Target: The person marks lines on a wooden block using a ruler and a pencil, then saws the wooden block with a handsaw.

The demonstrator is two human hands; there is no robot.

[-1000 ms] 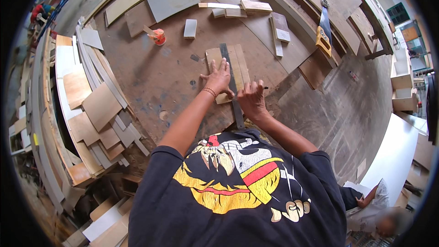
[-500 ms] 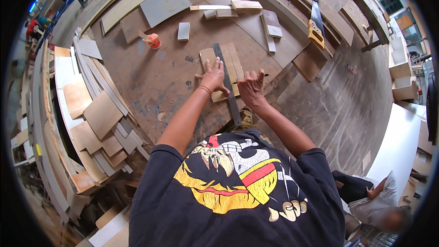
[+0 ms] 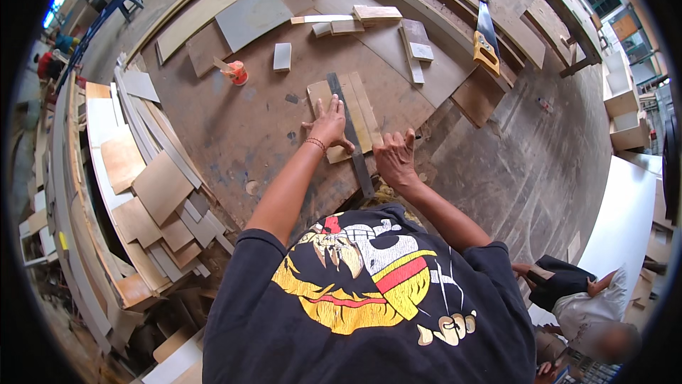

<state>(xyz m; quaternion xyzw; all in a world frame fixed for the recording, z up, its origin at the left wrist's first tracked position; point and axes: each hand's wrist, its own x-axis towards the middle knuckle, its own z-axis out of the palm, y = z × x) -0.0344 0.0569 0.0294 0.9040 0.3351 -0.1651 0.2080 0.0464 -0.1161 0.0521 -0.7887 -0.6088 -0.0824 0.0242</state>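
My left hand point(image 3: 328, 125) lies flat, fingers spread, across a light plywood piece point(image 3: 362, 103) and a long dark metal straightedge point(image 3: 342, 96) laid over it on the brown worktable point(image 3: 234, 135). Just to the right, my right hand point(image 3: 394, 158) sits against the straightedge's right edge with its fingers curled. A thin dark stick, like a pencil, pokes out by its fingertips. The straightedge runs from the far end of the plywood back toward my chest.
A yellow-handled handsaw point(image 3: 485, 46) lies at the far right. A small red-orange object point(image 3: 236, 73), a grey block point(image 3: 282, 57) and wood offcuts point(image 3: 376, 13) lie beyond. Plywood scraps point(image 3: 156, 185) are stacked at left. Another person point(image 3: 582, 299) sits at lower right beside a white board point(image 3: 629, 220).
The view has shifted a little. My left hand stays pressed on the plywood and straightedge. My right hand has slid slightly nearer to me along the straightedge.
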